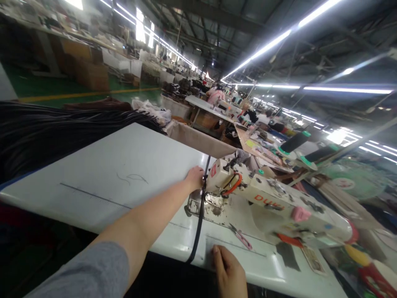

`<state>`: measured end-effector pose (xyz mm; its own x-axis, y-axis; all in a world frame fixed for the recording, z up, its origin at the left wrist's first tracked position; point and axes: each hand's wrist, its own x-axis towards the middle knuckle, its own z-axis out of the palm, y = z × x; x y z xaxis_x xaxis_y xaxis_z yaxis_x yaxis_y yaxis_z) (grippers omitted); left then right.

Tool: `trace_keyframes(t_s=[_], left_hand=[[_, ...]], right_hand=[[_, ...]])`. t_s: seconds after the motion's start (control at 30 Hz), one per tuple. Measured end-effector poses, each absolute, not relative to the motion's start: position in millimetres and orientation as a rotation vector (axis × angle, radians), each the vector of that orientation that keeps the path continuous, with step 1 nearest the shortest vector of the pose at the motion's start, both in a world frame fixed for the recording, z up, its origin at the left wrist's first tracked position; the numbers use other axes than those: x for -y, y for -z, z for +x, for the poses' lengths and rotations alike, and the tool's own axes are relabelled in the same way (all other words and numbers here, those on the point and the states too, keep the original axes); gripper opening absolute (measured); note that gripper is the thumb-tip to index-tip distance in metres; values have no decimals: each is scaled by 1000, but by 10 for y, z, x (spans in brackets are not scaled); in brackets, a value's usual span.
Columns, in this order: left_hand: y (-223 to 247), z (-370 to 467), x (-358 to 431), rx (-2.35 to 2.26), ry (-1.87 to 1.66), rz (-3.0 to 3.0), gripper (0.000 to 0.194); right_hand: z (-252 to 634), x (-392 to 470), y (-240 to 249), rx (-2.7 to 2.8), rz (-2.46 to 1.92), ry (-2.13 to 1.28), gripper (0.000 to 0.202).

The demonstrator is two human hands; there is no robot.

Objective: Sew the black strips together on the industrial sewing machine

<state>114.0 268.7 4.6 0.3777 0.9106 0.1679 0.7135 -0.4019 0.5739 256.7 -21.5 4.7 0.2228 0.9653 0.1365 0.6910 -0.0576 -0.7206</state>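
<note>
A long black strip [200, 225] runs across the white sewing table, under the head of the sewing machine [248, 190], and droops over the front edge. My left hand [195, 178] is stretched out beside the needle area, its fingers closed at the strip's far part; the fingertips are partly hidden. Near the table's front edge is my right hand [230, 271], to the right of the strip and apart from it. Its thumb and forefinger are pressed together, and the other fingers are hidden below. Pink-handled scissors [242, 238] lie on the machine bed just beyond it.
A big bundle of black strips [62, 132] lies along the table's left side. Behind the table stands a pale bin [201, 138]. Thread cones [294, 142] rise at the right. A dark fabric scrap [288, 255] lies on the table [102, 174]. Other people sit at machines farther back.
</note>
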Motion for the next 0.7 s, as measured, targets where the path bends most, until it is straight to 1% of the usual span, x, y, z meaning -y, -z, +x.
trace_keyframes(t_s=[0.1,0.2,0.27,0.33,0.53,0.7], left_hand=[[-58,1228,-2746,-1408,-672,2211,34],[-62,1246,-2789,-1457,-679,2150,28],[-59,1220,-2815,-1486,-676,2115,25],[-49,1175,-2839,-1502,-673,2090,25],[-23,1065,-2897,-1417,-698,2075,24],[-41,1086,-2969,-1363,-779,1951,9]], right_hand=[[2671,-14,-16,1735,-1862,-124,52],[2693,-121,98,1804,-1858,265,49],[2685,-122,171,1813,-1832,427,46],[2675,-98,210,1823,-1821,476,45],[2657,-55,208,1782,-1908,419,41],[2667,-65,236,1770,-1935,435,46]])
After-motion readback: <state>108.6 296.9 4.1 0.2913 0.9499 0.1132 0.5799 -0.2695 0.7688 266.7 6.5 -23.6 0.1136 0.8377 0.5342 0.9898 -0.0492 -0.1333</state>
